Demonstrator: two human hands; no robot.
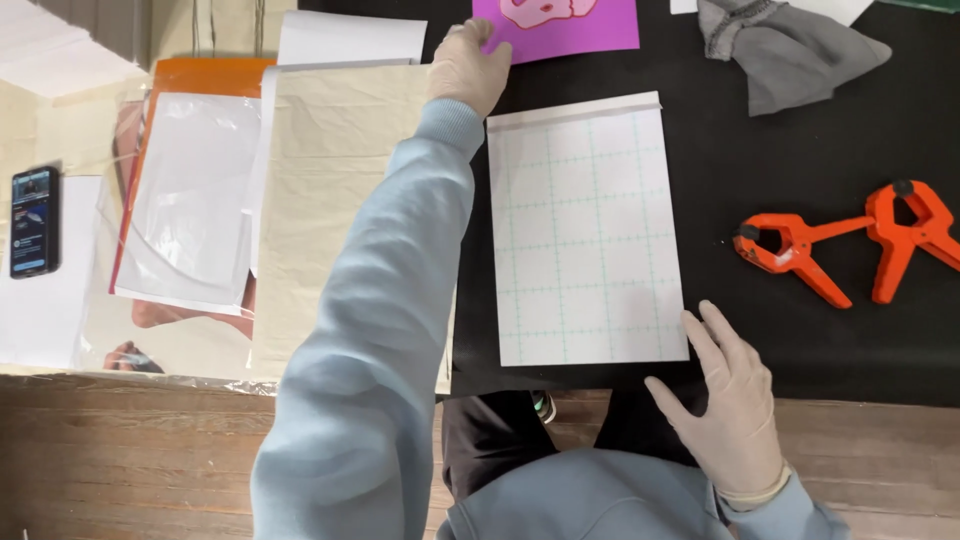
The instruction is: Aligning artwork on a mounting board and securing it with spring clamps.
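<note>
My left hand (468, 66), in a pale glove, reaches far forward and pinches the near-left corner of a purple sheet (590, 28) that carries a pink cut-out shape. My right hand (730, 400), also gloved, rests open with fingers spread at the table's near edge. Its fingertips touch the near-right corner of a white sheet with a green grid (585, 230), which lies flat on the black table cover (800, 340). A blue sleeve covers each arm.
Two orange spring clamps (790, 250) (910, 235) lie to the right. A grey cloth (780, 50) sits at the back right. Cream paper (340, 170), clear film over an orange sheet (190, 190) and a phone (32, 220) lie to the left. Wooden floor shows below.
</note>
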